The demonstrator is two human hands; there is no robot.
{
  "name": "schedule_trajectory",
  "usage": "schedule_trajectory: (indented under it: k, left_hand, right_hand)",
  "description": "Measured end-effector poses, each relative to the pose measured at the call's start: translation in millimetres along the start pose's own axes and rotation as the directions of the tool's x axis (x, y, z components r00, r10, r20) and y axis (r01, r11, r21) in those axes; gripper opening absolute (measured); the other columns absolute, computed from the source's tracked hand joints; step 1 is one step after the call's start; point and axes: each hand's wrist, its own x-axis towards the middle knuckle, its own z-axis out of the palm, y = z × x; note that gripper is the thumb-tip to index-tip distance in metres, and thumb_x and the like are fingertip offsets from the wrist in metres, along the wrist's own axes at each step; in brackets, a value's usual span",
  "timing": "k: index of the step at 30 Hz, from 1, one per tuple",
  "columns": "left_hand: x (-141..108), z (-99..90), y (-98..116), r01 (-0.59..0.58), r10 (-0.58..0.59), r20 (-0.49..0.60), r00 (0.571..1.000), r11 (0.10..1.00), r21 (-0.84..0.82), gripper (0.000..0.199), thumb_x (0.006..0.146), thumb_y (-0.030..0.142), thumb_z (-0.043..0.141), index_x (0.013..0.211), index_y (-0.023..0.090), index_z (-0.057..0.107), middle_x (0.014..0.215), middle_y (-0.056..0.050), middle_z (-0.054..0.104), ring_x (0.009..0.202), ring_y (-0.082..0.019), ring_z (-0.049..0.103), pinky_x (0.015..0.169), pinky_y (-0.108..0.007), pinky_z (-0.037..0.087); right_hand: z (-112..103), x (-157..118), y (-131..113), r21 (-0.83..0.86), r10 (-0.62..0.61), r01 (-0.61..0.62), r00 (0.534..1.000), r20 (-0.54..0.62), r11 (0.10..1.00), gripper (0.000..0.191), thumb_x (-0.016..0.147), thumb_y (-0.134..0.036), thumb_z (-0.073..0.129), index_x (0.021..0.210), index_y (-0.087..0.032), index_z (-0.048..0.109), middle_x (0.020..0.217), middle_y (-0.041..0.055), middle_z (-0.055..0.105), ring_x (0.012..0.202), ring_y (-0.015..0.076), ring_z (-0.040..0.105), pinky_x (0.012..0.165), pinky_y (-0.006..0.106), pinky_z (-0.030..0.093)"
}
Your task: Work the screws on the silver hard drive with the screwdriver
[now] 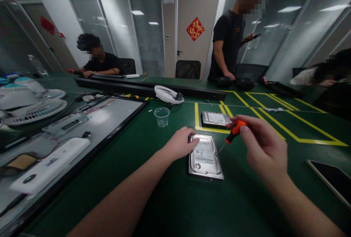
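A silver hard drive (204, 156) with a white label lies flat on the green table in front of me. My left hand (182, 143) grips its far left corner, thumb on the top face and fingers over the side. Between the fingers of my right hand (264, 143) is a screwdriver (235, 131) with an orange and black handle. Its thin shaft slants down to the left, and the tip meets the drive's right edge. Whether a screw sits under the tip is too small to tell. A second hard drive (215, 119) lies just beyond, partly behind the screwdriver hand.
A clear plastic cup (162, 117) and a white fan grille (169, 95) stand beyond my left hand. To the left lies a large panel (109, 120) bearing a white power strip (52, 165). A phone (333, 180) rests at right. Two people are across the table; another is at far right.
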Motion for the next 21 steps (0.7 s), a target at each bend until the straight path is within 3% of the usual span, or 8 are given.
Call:
schedule_trajectory:
  k: [5,9,15,21]
  left_hand:
    - [0.3,0.1,-0.4,-0.007,0.007,-0.001,1.000,1.000,0.001,0.035,0.096,0.041,0.061,0.118,0.016,0.073,0.107,-0.009,0.067,0.092,-0.023,0.065,0.084,-0.035,0.052]
    - [-0.3,-0.8,0.2,0.002,-0.002,0.003,1.000,1.000,-0.005,0.035,0.096,0.042,0.061,0.118,0.017,0.073,0.109,-0.009,0.067,0.093,-0.023,0.065,0.084,-0.035,0.052]
    - [-0.5,-0.9,0.2,0.000,0.000,0.008,1.000,1.000,-0.006,0.035,0.097,0.042,0.061,0.118,0.017,0.073,0.109,-0.010,0.067,0.092,-0.023,0.065,0.084,-0.036,0.052]
    - [-0.3,-1.7,1.4,0.017,-0.017,0.017,1.000,1.000,-0.003,0.035,0.096,0.042,0.061,0.118,0.017,0.073,0.109,-0.009,0.067,0.091,-0.022,0.065,0.083,-0.035,0.053]
  right_hand:
    - [0.8,0.2,10.0,-0.076,-0.033,0.029,0.998,-0.060,0.997,0.032,0.090,-0.024,0.077,0.122,-0.027,0.070,0.102,0.0046,0.072,0.090,0.0200,0.071,0.084,0.037,0.061]
    - [-1.5,1.2,11.1,-0.157,-0.067,0.062,0.997,-0.027,0.986,0.028,0.090,-0.025,0.077,0.118,-0.028,0.072,0.106,0.0050,0.070,0.093,0.0208,0.070,0.084,0.037,0.059]
    - [-2.3,1.3,-1.0,-0.048,-0.026,0.026,1.000,-0.007,0.999,0.025,0.103,-0.027,0.057,0.122,-0.028,0.073,0.113,0.0060,0.076,0.106,0.0228,0.073,0.091,0.040,0.060]
    - [-0.6,-0.7,2.5,-0.014,-0.003,0.003,1.000,-0.017,1.000,0.025,0.100,-0.026,0.064,0.123,-0.028,0.072,0.117,0.0065,0.075,0.105,0.0231,0.074,0.094,0.041,0.060]
